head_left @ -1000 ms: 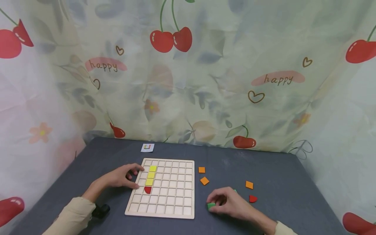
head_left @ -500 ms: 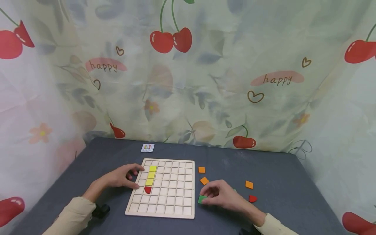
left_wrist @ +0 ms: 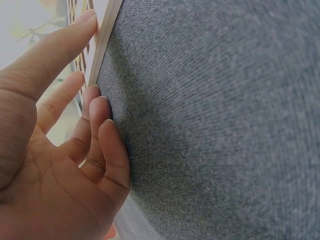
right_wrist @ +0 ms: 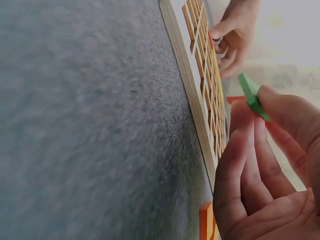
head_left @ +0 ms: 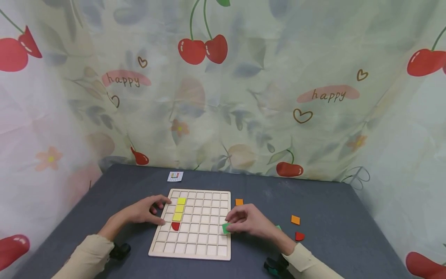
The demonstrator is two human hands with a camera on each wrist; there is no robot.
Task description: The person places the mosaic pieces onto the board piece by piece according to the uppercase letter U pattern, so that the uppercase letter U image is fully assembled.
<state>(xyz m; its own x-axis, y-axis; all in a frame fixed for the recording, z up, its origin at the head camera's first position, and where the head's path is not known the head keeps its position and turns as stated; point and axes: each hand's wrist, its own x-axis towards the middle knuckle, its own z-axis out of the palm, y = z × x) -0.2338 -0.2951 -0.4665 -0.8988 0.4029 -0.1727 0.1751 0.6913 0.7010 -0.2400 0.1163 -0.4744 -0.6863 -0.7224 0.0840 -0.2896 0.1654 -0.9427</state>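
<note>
A pale wooden grid board (head_left: pixel 203 221) lies on the dark table. Along its left edge rests my left hand (head_left: pixel 141 209), fingers loosely bent; in the left wrist view the thumb (left_wrist: pixel 65 47) lies over the board's rim. My right hand (head_left: pixel 252 224) pinches a green square tile (head_left: pixel 225 228) between thumb and fingers, over the board's right edge. In the right wrist view that green tile (right_wrist: pixel 253 95) is tilted and held above the board. Set in the grid's left part are yellow tiles (head_left: pixel 179 208) in a column, with a red rounded tile (head_left: pixel 175 226) below them.
Right of the board lie an orange tile (head_left: pixel 239 202), another orange tile (head_left: pixel 295 219) and a red rounded tile (head_left: pixel 299 236). A green piece (head_left: pixel 278 227) is partly hidden by the right arm. A small patterned card (head_left: pixel 175 176) lies behind the board. A printed curtain (head_left: pixel 223 97) encloses the table.
My right hand has lifted the green tile off the table and carried it left to the board's right edge, covering one orange tile. The left hand has stayed in place.
</note>
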